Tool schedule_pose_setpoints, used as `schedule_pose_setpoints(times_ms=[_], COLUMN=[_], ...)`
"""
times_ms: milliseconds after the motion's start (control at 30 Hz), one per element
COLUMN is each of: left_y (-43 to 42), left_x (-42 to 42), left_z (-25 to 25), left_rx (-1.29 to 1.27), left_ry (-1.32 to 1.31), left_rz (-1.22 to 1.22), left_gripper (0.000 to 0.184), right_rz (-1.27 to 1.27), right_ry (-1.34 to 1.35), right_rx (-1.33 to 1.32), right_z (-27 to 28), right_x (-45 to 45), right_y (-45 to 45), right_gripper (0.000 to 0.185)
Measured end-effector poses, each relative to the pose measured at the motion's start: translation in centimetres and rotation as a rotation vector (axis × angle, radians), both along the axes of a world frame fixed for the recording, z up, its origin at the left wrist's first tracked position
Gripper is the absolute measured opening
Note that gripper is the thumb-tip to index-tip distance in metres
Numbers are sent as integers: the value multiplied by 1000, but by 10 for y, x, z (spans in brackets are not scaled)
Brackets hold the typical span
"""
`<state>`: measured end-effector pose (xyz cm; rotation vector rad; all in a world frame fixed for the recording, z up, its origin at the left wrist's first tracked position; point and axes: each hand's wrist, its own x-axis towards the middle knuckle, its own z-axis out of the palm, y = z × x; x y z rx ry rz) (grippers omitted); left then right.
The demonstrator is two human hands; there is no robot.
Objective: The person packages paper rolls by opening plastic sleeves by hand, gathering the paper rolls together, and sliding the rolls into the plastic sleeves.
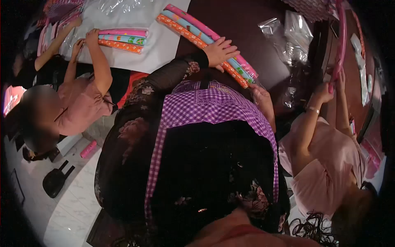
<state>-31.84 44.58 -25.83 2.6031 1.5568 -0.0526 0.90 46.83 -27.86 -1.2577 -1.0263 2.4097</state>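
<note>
Three rolls of patterned wrapping paper [197, 33], pink, light blue and orange, lie side by side at a slant across the table in front of me. My left hand [220, 52] rests flat over their middle, fingers spread. At the near end of the rolls is my right hand [263, 99], its fingers bent together on what looks like the clear plastic wrap [256, 88] around that end. The palm side of this hand is partly hidden by the purple checked apron [205, 103].
Crumpled clear plastic sleeves [298, 35] lie on the dark table [255, 41]. On the white sheet [160, 49] at left, a co-worker's hands [92, 37] touch another set of rolls [123, 40]. At right, another person [321, 156] holds a long pink roll [340, 45].
</note>
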Motion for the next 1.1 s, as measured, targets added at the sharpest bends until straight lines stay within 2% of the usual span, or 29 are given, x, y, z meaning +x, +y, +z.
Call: schedule_pose_setpoints(times_ms=[167,233,300,400,533,633,700,733,800,867,933,967,1100], left_y=[0,0,-1,0,-1,-1,0,-1,0,-1,1,3,4], left_x=[0,0,-1,0,-1,-1,-1,0,0,1,2,4,5], left_z=[2,5,6,6,5,4,5,5,4,5,5,7,10], left_rx=[-43,-54,-52,-56,-65,-33,-38,-45,-31,-19,-37,-172,-194], left_ry=[-22,-13,-17,-21,-41,-60,-43,-26,-3,5,-7,38,67], left_rz=[9,6,5,3,2,2,-1,1,-2,-5,-2,10,10], left_gripper=[104,105,105,104,104,104,104,104,104,104,102,108,109], right_rz=[7,-9,104,148,194,162,58,46,227,188,200,270,344], right_ry=[-12,-51,-98,-137,-169,-174,-276,-285,-419,-455,-302,-199,-286], right_rx=[-4,76,320,464,364,245,139,138,321,373,308,165,197], right_z=[1,22,35,53,54,46,51,48,39,44,50,30,45], right_x=[5,-6,-11,-16,-15,-24,-30,-28,-22,-19,-13,2,-4], right_y=[10,10,11,7,4,3,0,0,4,4,11,20,17], right_gripper=[27,26,25,26,27,27,24,24,23,28,32,34,28])
